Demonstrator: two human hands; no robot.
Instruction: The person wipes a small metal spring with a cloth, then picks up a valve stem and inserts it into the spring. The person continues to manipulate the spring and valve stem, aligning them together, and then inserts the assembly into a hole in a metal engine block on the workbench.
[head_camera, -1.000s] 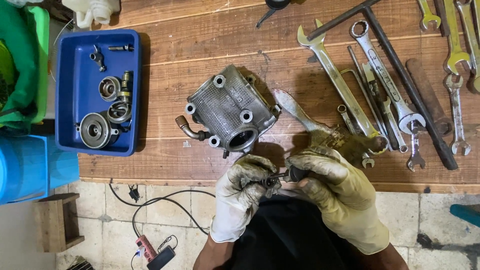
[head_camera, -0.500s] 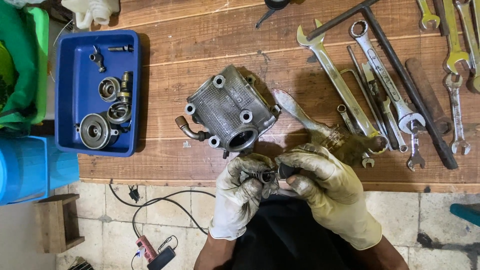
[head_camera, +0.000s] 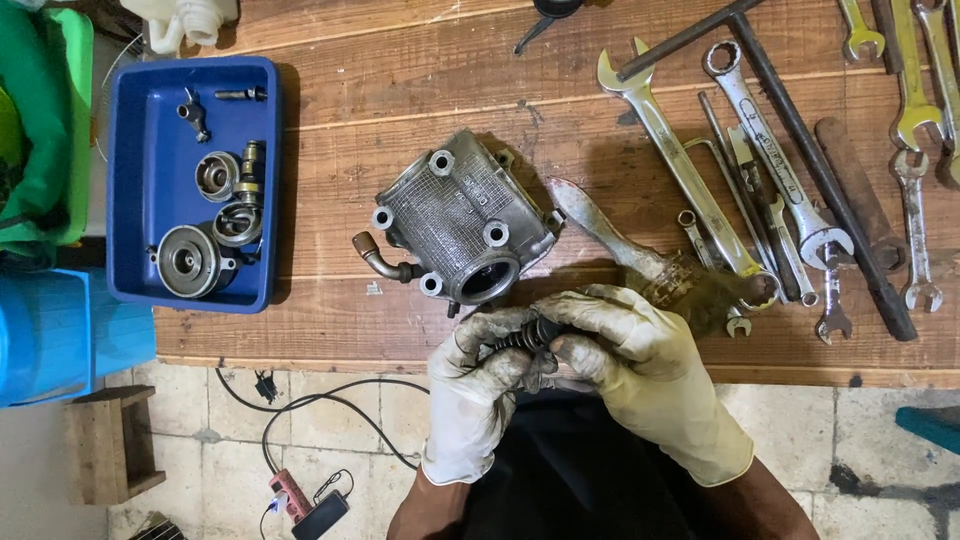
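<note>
Pinching a small dark coiled spring (head_camera: 522, 336) between them, the left hand (head_camera: 482, 395) and the right hand (head_camera: 640, 380) meet at the near edge of the wooden workbench (head_camera: 400, 90), both in grimy pale rubber gloves, fingers curled tightly round the part. Just beyond the hands sits the cast-metal engine cylinder head (head_camera: 462, 228), grey, finned and cross-hatched, with round bolt bosses at its corners, an open bore facing the hands and a bent rusty pipe stub on its left. To the right of the cylinder head lies a dirty paintbrush (head_camera: 620, 245) with matted bristles, and further right a spread of steel spanners (head_camera: 760, 170), smooth and shiny, crossed by a long dark T-handle bar (head_camera: 810, 170). To the left of the cylinder head rests a blue plastic tray (head_camera: 135, 190), rectangular with raised walls, holding round metal valve parts (head_camera: 200, 240), a short dark cylinder and small bolts. Beyond the tray's far corner stands a white plastic bottle (head_camera: 185, 20).
</note>
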